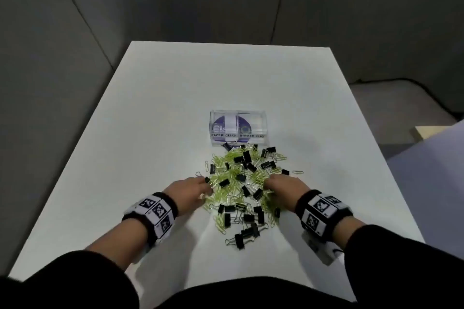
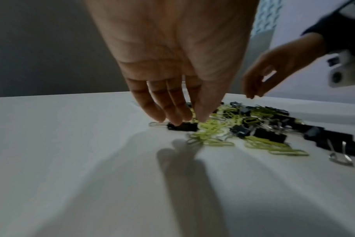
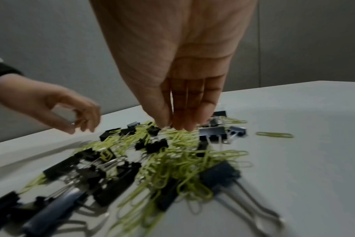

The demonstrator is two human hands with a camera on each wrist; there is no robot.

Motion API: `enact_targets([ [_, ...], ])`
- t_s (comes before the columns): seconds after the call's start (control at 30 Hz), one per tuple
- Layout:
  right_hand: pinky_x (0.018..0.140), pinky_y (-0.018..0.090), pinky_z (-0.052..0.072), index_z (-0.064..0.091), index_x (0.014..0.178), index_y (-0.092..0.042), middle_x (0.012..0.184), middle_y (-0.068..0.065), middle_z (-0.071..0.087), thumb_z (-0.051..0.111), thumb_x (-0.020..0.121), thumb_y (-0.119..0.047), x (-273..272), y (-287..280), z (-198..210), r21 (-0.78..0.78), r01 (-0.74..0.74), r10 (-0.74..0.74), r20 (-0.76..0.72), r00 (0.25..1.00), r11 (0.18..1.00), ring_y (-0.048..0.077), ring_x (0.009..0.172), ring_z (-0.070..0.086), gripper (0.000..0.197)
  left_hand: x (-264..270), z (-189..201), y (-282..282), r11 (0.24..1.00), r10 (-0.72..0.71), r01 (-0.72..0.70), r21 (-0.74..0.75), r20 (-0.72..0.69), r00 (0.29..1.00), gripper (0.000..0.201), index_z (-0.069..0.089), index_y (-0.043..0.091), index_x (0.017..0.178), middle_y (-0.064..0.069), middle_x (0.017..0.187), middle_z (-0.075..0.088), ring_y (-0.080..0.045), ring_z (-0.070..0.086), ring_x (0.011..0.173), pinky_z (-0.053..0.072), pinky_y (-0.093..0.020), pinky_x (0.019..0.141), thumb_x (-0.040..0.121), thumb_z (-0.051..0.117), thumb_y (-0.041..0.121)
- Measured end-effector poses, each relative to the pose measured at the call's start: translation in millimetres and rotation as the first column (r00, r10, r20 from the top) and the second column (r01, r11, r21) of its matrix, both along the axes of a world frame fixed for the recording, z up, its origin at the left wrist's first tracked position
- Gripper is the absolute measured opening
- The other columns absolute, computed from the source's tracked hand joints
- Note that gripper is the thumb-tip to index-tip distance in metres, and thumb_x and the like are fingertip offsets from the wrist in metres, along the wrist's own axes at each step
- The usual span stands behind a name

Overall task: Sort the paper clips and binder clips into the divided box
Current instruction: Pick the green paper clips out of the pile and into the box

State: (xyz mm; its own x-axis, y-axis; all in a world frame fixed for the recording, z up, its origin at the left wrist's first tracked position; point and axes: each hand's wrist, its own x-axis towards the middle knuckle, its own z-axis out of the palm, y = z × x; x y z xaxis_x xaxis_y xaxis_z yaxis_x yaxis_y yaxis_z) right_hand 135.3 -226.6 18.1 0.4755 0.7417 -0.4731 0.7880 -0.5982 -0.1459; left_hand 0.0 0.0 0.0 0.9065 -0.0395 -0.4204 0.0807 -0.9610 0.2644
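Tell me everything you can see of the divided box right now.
The divided box is a small clear plastic case, upright on the white table just beyond the clip pile. A middle wall splits it; front labels read PAPER CLIPS left, BINDER CLIPS right, over a purple round logo. Both compartments look empty. Clips lie against its front edge; neither hand touches it.

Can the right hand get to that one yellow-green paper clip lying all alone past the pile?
Probably yes. The lone yellow-green wire paper clip lies on bare white table, just beyond the right hand, whose fingers are down on the mixed pile of clips. Nothing stands between them.
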Motion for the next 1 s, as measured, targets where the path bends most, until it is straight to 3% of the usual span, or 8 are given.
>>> enact_targets([
  [0.1,0.09,0.036,0.049,0.046,0.124,-0.01,0.122,0.009,0.051,0.053,0.09,-0.021,-11,1,-7,-0.013,0.034,-0.033,0.013,0.999,0.999,0.025,0.11,0.05,0.037,6,-10,-18,0.996,-0.094,0.094,0.002,0.056,0.994,0.041,0.048,0.022,0.13,0.0,0.128,0.048,-0.016,0.052,0.11,0.051,-0.028,0.09,0.09,0.055,0.02],
  [0.2,0.089,0.038,0.049,0.04,0.128,-0.013,0.125,0.011,0.046,0.061,0.084,-0.014,-20,-8,-15,-0.039,0.078,-0.078,0.0,0.997,0.996,0.028,0.114,0.045,0.05,1,-21,-30,0.998,-0.061,0.062,-0.013,0.088,0.994,0.046,0.047,0.019,0.129,-0.001,0.125,0.048,-0.016,0.051,0.107,0.049,-0.023,0.088,0.086,0.062,0.017],
  [0.33,0.089,0.033,0.046,0.041,0.128,-0.011,0.124,0.011,0.048,0.051,0.089,-0.004,-22,-9,-21,0.075,0.093,-0.094,0.012,0.996,0.993,0.026,0.11,0.047,0.041,5,-22,-36,1.0,0.001,0.003,-0.03,0.14,0.99,0.036,0.05,0.017,0.125,-0.003,0.122,0.05,-0.016,0.052,0.103,0.049,-0.023,0.087,0.09,0.056,0.013],
  [0.5,0.09,0.035,0.05,0.045,0.127,-0.013,0.125,0.008,0.049,0.053,0.09,-0.016,-14,-11,-19,0.117,0.114,-0.115,0.005,0.993,0.986,0.024,0.112,0.049,0.038,10,-17,-34,1.0,0.022,-0.021,-0.009,0.105,0.994,0.034,0.049,0.016,0.126,-0.004,0.122,0.049,-0.019,0.052,0.104,0.049,-0.027,0.086,0.092,0.053,0.017],
  [0.73,0.095,0.032,0.047,0.022,0.144,-0.018,0.144,0.007,0.029,0.066,0.08,-0.014,-21,-37,-23,0.019,0.082,-0.082,-0.026,0.996,0.996,0.024,0.124,0.039,0.078,-1,-18,-22,0.994,0.108,-0.108,-0.01,0.09,0.99,0.049,0.042,0.015,0.135,-0.004,0.13,0.044,-0.02,0.05,0.113,0.048,-0.028,0.089,0.089,0.058,0.017],
  [1.0,0.087,0.035,0.051,0.043,0.126,-0.011,0.123,0.01,0.048,0.058,0.086,-0.013,-23,-23,-38,0.082,0.083,-0.087,0.042,0.995,0.993,0.026,0.108,0.051,0.042,-2,-26,-16,0.978,0.195,-0.192,-0.082,0.033,0.98,0.044,0.046,0.016,0.131,-0.003,0.131,0.042,-0.019,0.053,0.109,0.047,-0.029,0.093,0.089,0.058,0.026],
])
